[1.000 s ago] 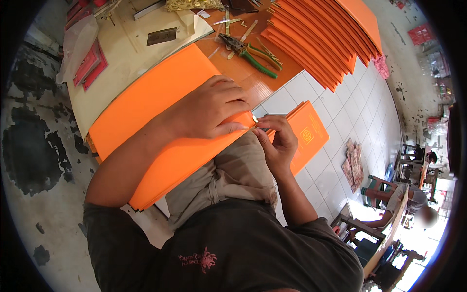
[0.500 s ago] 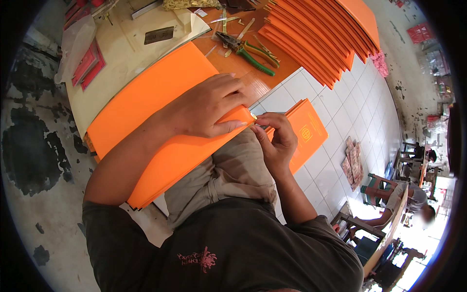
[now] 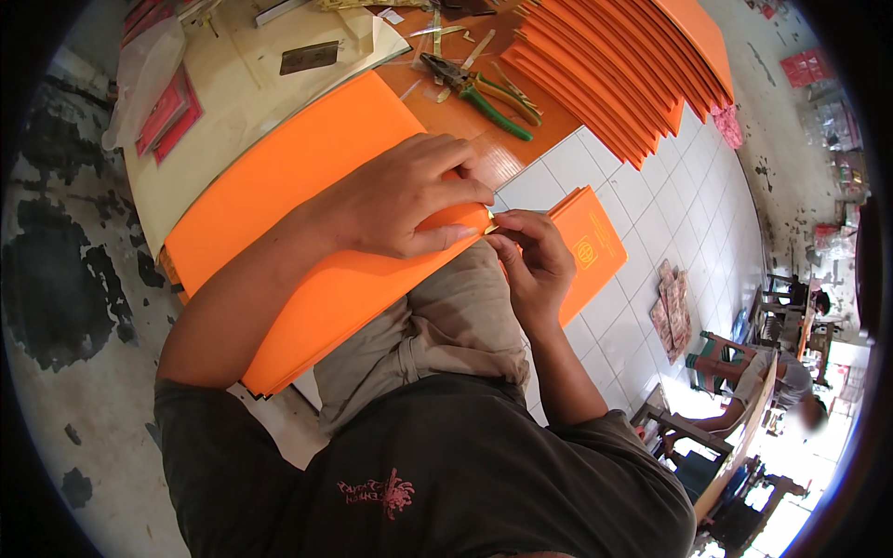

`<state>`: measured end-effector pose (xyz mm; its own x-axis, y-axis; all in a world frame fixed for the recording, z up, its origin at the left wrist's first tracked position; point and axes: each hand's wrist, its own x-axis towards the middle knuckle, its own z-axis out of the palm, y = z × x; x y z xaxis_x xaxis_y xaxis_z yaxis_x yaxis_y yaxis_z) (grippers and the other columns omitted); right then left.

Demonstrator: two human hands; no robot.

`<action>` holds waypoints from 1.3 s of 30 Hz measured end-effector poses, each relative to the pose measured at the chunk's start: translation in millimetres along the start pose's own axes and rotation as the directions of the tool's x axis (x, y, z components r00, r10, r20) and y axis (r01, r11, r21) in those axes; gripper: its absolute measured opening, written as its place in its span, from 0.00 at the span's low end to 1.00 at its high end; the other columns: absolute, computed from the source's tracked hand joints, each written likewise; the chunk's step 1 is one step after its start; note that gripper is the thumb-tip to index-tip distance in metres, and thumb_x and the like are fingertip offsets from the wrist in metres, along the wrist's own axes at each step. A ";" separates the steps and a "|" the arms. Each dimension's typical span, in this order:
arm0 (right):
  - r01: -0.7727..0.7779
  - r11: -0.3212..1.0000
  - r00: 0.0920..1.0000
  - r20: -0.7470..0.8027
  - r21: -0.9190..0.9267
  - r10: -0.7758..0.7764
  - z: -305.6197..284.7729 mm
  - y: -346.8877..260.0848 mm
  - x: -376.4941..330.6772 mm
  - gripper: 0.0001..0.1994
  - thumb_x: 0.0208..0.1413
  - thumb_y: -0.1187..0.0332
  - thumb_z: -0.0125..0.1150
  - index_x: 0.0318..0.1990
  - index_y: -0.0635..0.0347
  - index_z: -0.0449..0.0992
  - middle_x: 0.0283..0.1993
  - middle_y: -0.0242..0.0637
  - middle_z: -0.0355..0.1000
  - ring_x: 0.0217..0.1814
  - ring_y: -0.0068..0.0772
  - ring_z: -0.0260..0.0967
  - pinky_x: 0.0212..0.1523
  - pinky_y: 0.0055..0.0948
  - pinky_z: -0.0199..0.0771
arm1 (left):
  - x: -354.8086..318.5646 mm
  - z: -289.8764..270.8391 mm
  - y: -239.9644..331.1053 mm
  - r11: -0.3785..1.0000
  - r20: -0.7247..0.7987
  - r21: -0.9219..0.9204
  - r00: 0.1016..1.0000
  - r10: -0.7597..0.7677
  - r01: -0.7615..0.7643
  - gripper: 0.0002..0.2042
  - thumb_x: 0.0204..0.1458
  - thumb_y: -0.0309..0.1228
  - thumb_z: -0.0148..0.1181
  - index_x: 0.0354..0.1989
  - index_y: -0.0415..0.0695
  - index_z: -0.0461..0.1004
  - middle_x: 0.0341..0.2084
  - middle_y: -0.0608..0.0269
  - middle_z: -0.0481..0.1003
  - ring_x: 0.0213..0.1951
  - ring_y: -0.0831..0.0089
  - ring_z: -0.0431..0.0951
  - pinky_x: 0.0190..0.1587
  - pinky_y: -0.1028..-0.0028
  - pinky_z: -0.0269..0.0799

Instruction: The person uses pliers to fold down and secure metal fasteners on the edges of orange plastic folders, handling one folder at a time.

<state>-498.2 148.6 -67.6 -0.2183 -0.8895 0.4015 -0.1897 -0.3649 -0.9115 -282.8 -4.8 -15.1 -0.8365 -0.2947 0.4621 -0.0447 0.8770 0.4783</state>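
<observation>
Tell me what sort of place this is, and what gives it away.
Probably a small workshop dealing in covers or folders: there's a tall stack of orange covers, pliers lying near gold-coloured strips, and another person beside a bench.

Pale tiled floor (image 3: 670,214) beside a patchy wall (image 3: 758,93) (bright light (image 3: 837,446), lower right)

hard white light blazes at lower right, burning out the background around a co-worker (image 3: 795,379) (the head a soft blur), as the orange cover (image 3: 298,177) glows evenly, glare streaks the brown tabletop (image 3: 502,160) and fisheye distortion bows floor tiles (image 3: 670,205) within a black rim.
</observation>
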 end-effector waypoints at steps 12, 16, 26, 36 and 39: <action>-0.397 0.907 0.917 0.025 0.136 0.398 -6.7 -10.7 6.7 0.09 0.72 0.76 0.72 0.55 0.67 0.84 0.50 0.38 0.85 0.48 0.24 0.83 0.49 0.26 0.84 | 2.0 -2.6 -0.3 0.999 0.005 -0.038 1.000 -0.001 0.001 0.25 0.52 0.45 0.81 0.58 0.53 0.87 0.49 0.59 0.73 0.53 0.59 0.76 0.57 0.59 0.73; -0.321 0.937 0.945 -0.028 0.136 0.327 0.8 -9.2 0.1 0.09 0.73 0.74 0.71 0.55 0.67 0.84 0.48 0.37 0.85 0.44 0.22 0.82 0.45 0.24 0.81 | 0.8 -1.7 1.3 0.999 -0.018 -0.042 1.000 -0.012 0.012 0.26 0.50 0.45 0.83 0.58 0.56 0.88 0.48 0.60 0.73 0.52 0.60 0.76 0.57 0.60 0.73; -0.325 0.925 0.941 -0.030 0.197 0.337 6.9 -7.9 -2.6 0.07 0.76 0.72 0.68 0.54 0.66 0.82 0.43 0.33 0.84 0.41 0.20 0.81 0.38 0.23 0.78 | 2.0 -3.0 -1.6 0.997 -0.018 -0.070 1.000 0.013 -0.014 0.25 0.49 0.45 0.83 0.56 0.55 0.87 0.47 0.60 0.73 0.51 0.60 0.76 0.55 0.60 0.73; -0.190 0.980 0.963 -0.183 0.051 0.197 28.1 -15.4 -17.5 0.10 0.78 0.73 0.63 0.59 0.68 0.80 0.46 0.38 0.81 0.39 0.20 0.77 0.32 0.21 0.76 | 2.2 -2.0 -1.1 0.998 0.001 -0.062 1.000 0.003 -0.003 0.25 0.49 0.41 0.80 0.59 0.60 0.88 0.49 0.60 0.71 0.52 0.60 0.75 0.57 0.61 0.73; -0.138 0.987 0.980 -0.134 0.076 0.148 26.2 -10.8 -32.4 0.16 0.79 0.75 0.60 0.69 0.67 0.77 0.49 0.37 0.77 0.39 0.19 0.73 0.33 0.20 0.76 | 2.2 -2.1 -1.2 0.998 -0.004 -0.056 1.000 0.014 -0.014 0.26 0.50 0.41 0.79 0.61 0.64 0.88 0.50 0.60 0.71 0.52 0.59 0.74 0.58 0.61 0.73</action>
<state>-464.0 174.2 -73.2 -0.3700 -0.8887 0.2708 -0.0847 -0.2581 -0.9624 -283.4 -7.3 -13.2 -0.8349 -0.2837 0.4717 -0.0021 0.8586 0.5127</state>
